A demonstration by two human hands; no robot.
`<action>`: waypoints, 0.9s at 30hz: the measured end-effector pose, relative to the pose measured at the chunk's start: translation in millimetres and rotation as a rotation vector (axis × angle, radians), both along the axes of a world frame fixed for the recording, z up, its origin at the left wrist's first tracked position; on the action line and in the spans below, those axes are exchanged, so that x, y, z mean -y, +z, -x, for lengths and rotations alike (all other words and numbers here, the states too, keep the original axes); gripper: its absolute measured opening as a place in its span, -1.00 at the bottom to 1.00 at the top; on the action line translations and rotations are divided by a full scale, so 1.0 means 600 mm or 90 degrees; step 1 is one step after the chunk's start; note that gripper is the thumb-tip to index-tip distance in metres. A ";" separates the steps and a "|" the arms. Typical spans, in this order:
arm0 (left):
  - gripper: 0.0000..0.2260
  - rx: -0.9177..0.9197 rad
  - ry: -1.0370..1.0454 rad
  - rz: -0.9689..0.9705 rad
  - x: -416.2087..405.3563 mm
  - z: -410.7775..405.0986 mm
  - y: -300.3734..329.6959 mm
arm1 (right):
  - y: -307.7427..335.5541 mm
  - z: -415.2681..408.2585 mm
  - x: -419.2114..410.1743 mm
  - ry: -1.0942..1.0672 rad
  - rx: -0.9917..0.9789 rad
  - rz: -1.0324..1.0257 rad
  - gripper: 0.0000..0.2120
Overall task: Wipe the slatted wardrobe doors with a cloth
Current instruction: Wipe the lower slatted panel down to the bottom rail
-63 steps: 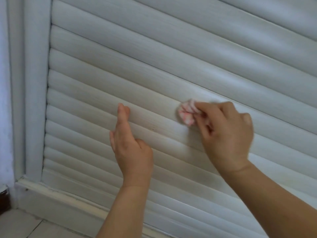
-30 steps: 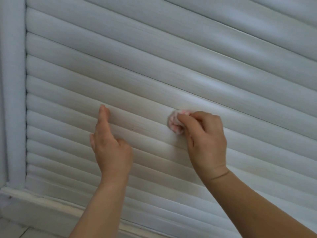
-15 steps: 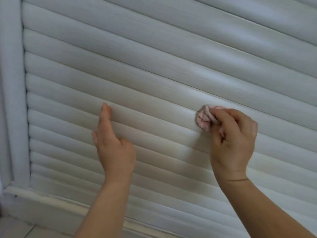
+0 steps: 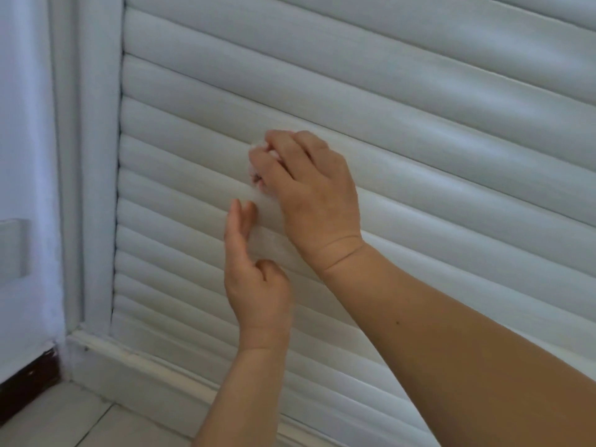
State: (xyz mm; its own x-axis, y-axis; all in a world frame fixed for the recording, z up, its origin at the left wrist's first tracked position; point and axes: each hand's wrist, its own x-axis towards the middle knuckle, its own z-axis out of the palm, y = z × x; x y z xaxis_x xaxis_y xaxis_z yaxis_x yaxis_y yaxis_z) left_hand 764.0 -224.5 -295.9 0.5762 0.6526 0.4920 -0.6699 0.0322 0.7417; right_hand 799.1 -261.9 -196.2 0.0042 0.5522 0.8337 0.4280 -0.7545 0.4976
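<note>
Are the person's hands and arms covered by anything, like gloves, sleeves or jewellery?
No. Both the left hand and the right hand are bare, with no gloves, rings or watch to be seen. Both forearms are bare too, as far as the picture's edge, so no sleeve shows. The right forearm has one small dark mark on it.

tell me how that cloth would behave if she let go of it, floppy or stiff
Probably floppy: the cloth is crumpled into a small wad under the right hand, so it likely springs loose once released. It looks light and would likely drop down the door rather than cling to it.
</note>
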 end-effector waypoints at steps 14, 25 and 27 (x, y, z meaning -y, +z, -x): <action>-0.29 -0.006 0.001 0.121 -0.006 -0.002 -0.002 | -0.072 0.034 0.099 -0.053 -0.088 0.253 -0.58; -0.30 -0.012 -0.028 0.085 -0.002 0.006 0.010 | -0.071 0.085 0.179 -0.106 -0.079 0.254 -0.69; -0.30 -0.015 -0.040 0.093 -0.002 0.006 0.011 | -0.073 0.093 0.201 -0.120 -0.087 0.250 -0.65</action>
State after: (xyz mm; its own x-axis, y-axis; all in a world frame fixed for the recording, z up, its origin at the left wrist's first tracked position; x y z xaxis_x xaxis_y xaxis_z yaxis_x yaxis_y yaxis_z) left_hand 760.5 -223.2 -289.3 0.6282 0.6785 0.3807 -0.6461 0.1824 0.7411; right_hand 743.1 -382.5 -240.2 0.2302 0.8050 0.5468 0.3820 -0.5916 0.7100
